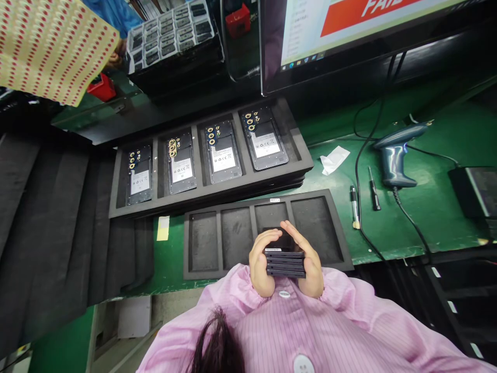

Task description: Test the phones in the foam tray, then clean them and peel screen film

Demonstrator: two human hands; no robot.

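Observation:
Close to my chest I hold a stack of several dark smartphones [286, 265], lying flat one on another. My left hand [263, 261] is wrapped round the stack's left side, and my right hand [308, 259] presses its right side. The top phone's dark screen faces up, with a small white label at its near edge. Just beyond and partly under my hands lies a black foam tray [236, 238] with bare compartments. Behind it, on a pile of trays, another foam tray [248, 178] holds opened phones [223, 155] with camera rings and white battery labels showing.
To the right on the green bench [330, 207] lie a barcode scanner [396, 155], a screwdriver [374, 191], a pen [354, 207] and a white paper scrap [334, 159]. Cables cross there. A monitor [361, 41] stands behind; black foam sheets [70, 223] fill the left, below a yellow sticker sheet [54, 46].

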